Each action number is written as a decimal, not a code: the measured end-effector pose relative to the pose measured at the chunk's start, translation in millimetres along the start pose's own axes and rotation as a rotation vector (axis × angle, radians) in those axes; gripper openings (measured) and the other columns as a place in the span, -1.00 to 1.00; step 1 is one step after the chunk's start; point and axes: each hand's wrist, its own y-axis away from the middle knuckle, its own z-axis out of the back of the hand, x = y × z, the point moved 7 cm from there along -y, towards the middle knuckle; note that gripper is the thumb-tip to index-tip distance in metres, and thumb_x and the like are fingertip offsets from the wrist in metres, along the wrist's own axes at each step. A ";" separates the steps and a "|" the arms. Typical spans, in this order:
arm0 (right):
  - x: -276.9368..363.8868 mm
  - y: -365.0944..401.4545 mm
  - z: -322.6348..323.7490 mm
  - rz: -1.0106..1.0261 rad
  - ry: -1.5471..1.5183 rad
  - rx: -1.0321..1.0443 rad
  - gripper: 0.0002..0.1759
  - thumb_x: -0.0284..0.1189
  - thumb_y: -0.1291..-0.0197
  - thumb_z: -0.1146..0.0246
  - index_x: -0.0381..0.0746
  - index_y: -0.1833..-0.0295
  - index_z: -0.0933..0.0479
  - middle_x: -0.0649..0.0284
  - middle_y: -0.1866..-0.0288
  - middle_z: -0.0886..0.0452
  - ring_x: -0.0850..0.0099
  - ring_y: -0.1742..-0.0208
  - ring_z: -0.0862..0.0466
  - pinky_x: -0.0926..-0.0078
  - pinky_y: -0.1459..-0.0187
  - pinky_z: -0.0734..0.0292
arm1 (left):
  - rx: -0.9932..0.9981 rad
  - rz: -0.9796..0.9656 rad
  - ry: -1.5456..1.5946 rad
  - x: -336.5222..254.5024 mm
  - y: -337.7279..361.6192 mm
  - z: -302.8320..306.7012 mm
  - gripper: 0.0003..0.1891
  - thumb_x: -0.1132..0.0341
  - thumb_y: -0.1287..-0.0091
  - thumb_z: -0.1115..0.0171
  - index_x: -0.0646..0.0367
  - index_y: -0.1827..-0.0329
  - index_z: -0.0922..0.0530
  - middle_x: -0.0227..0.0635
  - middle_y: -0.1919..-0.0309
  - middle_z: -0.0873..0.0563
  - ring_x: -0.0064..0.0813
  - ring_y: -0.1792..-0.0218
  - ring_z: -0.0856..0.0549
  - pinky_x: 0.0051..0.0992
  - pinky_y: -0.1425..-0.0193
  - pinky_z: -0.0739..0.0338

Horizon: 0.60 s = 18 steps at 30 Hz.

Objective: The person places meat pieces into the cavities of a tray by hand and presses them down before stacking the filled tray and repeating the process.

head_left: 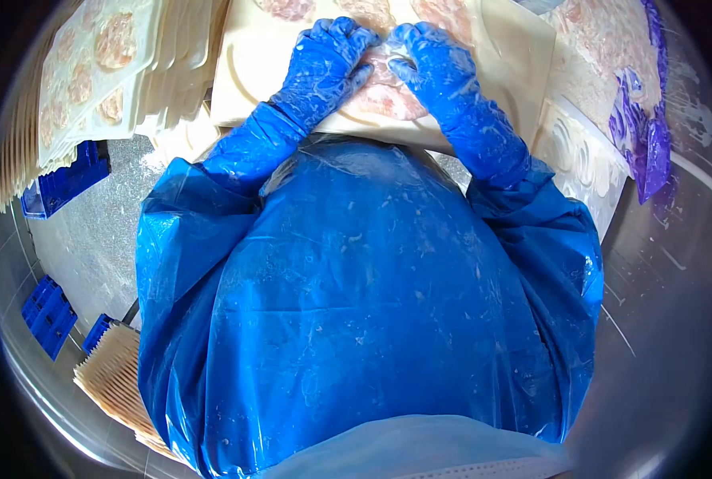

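Observation:
Both my hands wear blue gloves smeared with pale residue. My left hand [329, 65] rests with bent fingers at the left edge of a piece of pale pink meat [388, 100] on a cream tray [248, 48]. Against the meat's upper right side lies my right hand [429, 68], its fingers curled and its thumb pointing inward. The two hands nearly meet above the piece. Both hands press on the meat, and their fingertips are partly hidden. Further round meat portions [286, 8] sit in the tray's recesses along the top edge.
Stacked cream trays [164, 64] with meat portions stand at the left. At the right are a heap of pale meat [595, 48], purple plastic [651, 152] and a white tray [579, 152]. Blue crates [50, 315] and more stacked trays [116, 375] are at lower left.

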 end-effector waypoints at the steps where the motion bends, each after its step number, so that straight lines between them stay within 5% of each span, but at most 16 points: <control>1: -1.7 0.6 -5.9 -0.014 0.066 0.092 -0.67 -0.22 -0.21 -0.40 -0.11 -0.04 -0.65 0.15 0.05 -0.66 0.06 0.00 -0.66 0.11 -0.12 -0.56 | 0.025 0.021 0.006 -2.6 -1.5 1.6 -0.59 0.18 -0.27 -0.42 -0.02 -0.18 -0.61 -0.20 -0.07 -0.65 -0.06 -0.12 -0.61 -0.11 -0.16 -0.53; 5: 11.9 -4.3 -0.3 0.096 0.206 0.145 -0.67 -0.27 -0.20 -0.37 -0.12 -0.06 -0.62 0.16 0.04 -0.66 0.03 0.01 -0.66 0.07 -0.12 -0.55 | 0.170 -0.023 -0.103 -2.7 -4.8 -3.1 -0.60 0.20 -0.27 -0.42 -0.01 -0.16 -0.60 -0.18 -0.03 -0.66 -0.03 -0.07 -0.63 -0.11 -0.15 -0.53; 7: 6.2 -2.1 -0.6 0.129 0.164 0.178 -0.67 -0.32 -0.25 -0.38 -0.13 -0.10 -0.61 0.19 -0.03 -0.66 0.16 -0.01 -0.68 0.21 -0.11 -0.57 | 0.193 0.033 0.188 0.6 -4.1 -0.4 -0.65 0.19 -0.31 -0.42 0.07 -0.09 -0.60 -0.17 0.11 -0.66 -0.10 0.03 -0.68 -0.23 -0.10 -0.58; 9: -11.8 6.5 -8.8 -0.131 -0.677 0.223 -0.62 -0.35 -0.32 -0.39 -0.17 -0.21 -0.59 0.24 -0.12 -0.67 0.36 -0.07 -0.67 0.39 -0.13 -0.57 | 0.196 0.060 0.438 -0.4 -12.6 0.7 -0.69 0.23 -0.36 -0.39 0.09 -0.09 -0.58 -0.26 0.09 -0.64 -0.26 0.00 -0.64 -0.33 -0.15 -0.53; 11: -21.8 9.7 -2.6 -0.128 -0.747 0.236 -0.58 -0.36 -0.33 -0.40 -0.21 -0.25 -0.56 0.22 -0.11 -0.68 0.36 -0.08 -0.67 0.39 -0.16 -0.57 | 0.211 0.127 0.952 -5.1 -25.8 0.9 -0.78 0.31 -0.47 -0.33 0.12 -0.09 -0.55 -0.43 0.05 -0.60 -0.58 -0.08 -0.57 -0.53 -0.27 -0.43; 13: -31.1 13.1 10.1 -0.118 -0.881 0.267 -0.50 -0.38 -0.34 -0.43 -0.28 -0.31 -0.50 0.19 -0.09 -0.68 0.38 -0.09 -0.67 0.39 -0.21 -0.57 | 0.243 0.057 0.976 -14.9 -49.3 5.5 -0.70 0.36 -0.49 -0.31 0.10 -0.24 -0.55 -0.42 -0.10 -0.65 -0.57 -0.14 -0.58 -0.50 -0.28 -0.49; 15: -48.8 23.5 34.0 -0.170 -1.070 0.212 -0.51 -0.36 -0.36 -0.42 -0.31 -0.30 -0.51 0.20 -0.07 -0.68 0.41 -0.07 -0.66 0.45 -0.18 -0.58 | 0.282 0.200 1.035 -22.0 -69.6 5.1 -0.66 0.26 -0.53 -0.23 0.18 -0.28 -0.54 -0.29 -0.08 -0.66 -0.44 -0.16 -0.59 -0.39 -0.32 -0.45; 16: -64.9 29.9 51.3 -0.282 -1.077 0.169 -0.50 -0.39 -0.36 -0.40 -0.31 -0.33 -0.50 0.21 -0.12 -0.68 0.39 -0.15 -0.66 0.44 -0.21 -0.56 | 0.136 0.204 1.188 -41.5 -84.5 18.1 -0.83 0.32 -0.50 -0.26 0.13 -0.05 -0.55 -0.51 0.17 -0.60 -0.63 0.04 -0.55 -0.51 -0.13 -0.47; 18: -113.1 53.6 68.0 -0.410 -1.161 -0.021 -0.56 -0.48 -0.27 -0.35 -0.27 -0.26 -0.55 0.13 -0.10 -0.67 0.24 -0.13 -0.66 0.28 -0.22 -0.56 | 0.164 0.283 1.142 -63.9 -112.1 12.7 -0.84 0.33 -0.50 -0.26 0.13 -0.05 -0.56 -0.50 0.15 -0.61 -0.64 0.03 -0.55 -0.51 -0.14 -0.48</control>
